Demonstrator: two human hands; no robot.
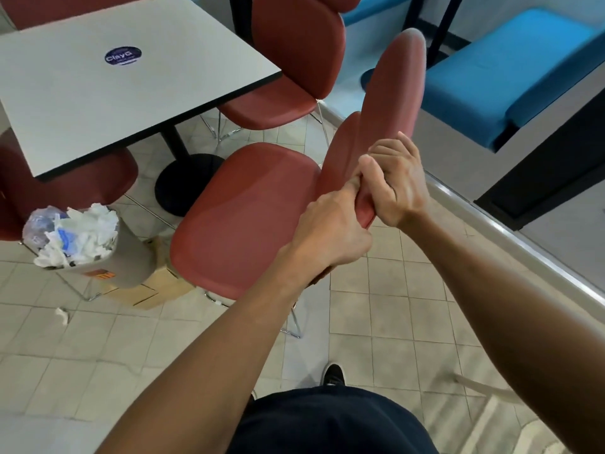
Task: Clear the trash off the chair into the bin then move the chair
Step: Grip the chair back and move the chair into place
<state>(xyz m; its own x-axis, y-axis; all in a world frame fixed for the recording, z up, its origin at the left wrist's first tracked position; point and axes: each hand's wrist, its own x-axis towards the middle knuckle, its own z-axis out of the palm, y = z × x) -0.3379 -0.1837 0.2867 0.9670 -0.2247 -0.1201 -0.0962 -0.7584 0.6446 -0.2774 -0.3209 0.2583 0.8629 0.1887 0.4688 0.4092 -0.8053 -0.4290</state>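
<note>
Fingers (pixel 381 178) of the right hand (pixel 397 188) curl around the near edge of the red chair's backrest (pixel 389 93), thumb on the near face; fingers of the left hand (pixel 330 231) curl around the same edge just below, at the junction of backrest and seat, so that both hands grip the chair and touch each other. Red chair (pixel 242 217): seat surface bare, facing the viewer's left, backrest rising to the upper right; its wire legs (pixel 293 326) show beneath the seat over the tiled floor (pixel 376 306). Bin (pixel 108 257): grey, standing on the floor left of the chair and close beside the seat's front edge, heaped to the rim with crumpled white tissue and clear plastic trash (pixel 73 234). Flattened cardboard (pixel 154 290) lies under and beside the bin. One small white scrap (pixel 62 314) lies on the floor, below the bin and apart from it. Counter (pixel 114 86): grey top with dark edge and a round blue sticker (pixel 123 56), on a black pedestal base, above the bin. Further red chairs surround the counter; blue upholstered benches (pixel 510 67) occupy the upper right. A dark shoe (pixel 334 373) appears at the lower centre.
</note>
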